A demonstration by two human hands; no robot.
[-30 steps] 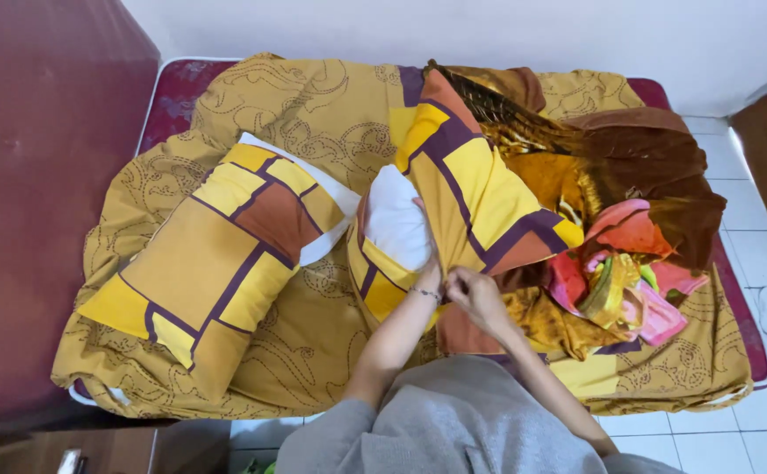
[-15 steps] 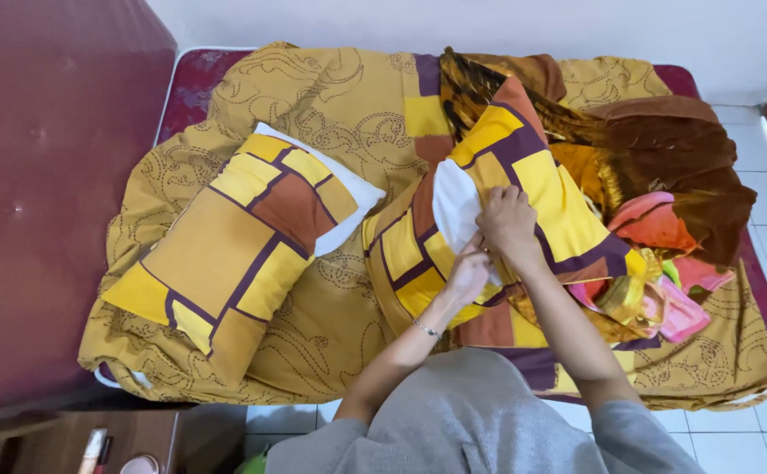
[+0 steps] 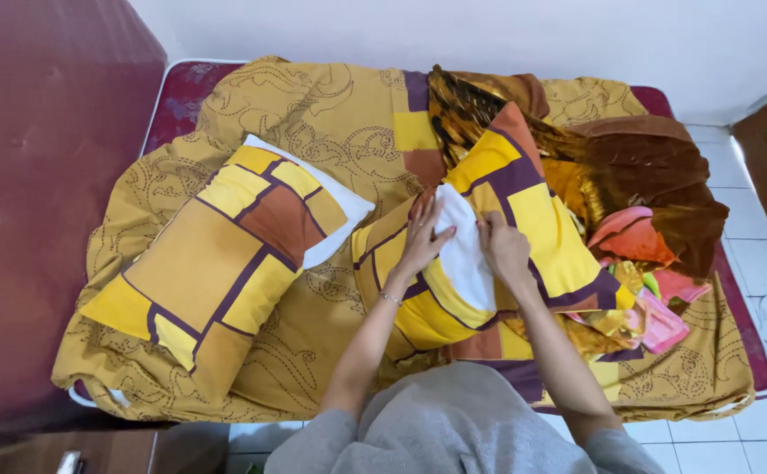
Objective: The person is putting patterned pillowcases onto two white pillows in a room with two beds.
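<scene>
the person is working a white pillow (image 3: 464,254) into a yellow, orange and purple patchwork pillowcase (image 3: 524,224) in the middle of the bed. the left hand (image 3: 424,235) is lying flat with fingers spread, pressing on the pillow and the case's edge. the right hand (image 3: 504,248) is curling closed, pinching the case's opening beside the white fabric. doing this well likely means holding the opening wide while feeding the stuffing in evenly toward the far corners, so no lump is bunching near the mouth. the case is looking like thin, smooth cotton, creasing softly; the pillow is looking plump and yielding. a second, already covered pillow (image 3: 225,263) is lying to the left on a mustard sheet (image 3: 313,114) with dark curling patterns, and crumpled brown and pink cloths (image 3: 655,219) are piling on the right
</scene>
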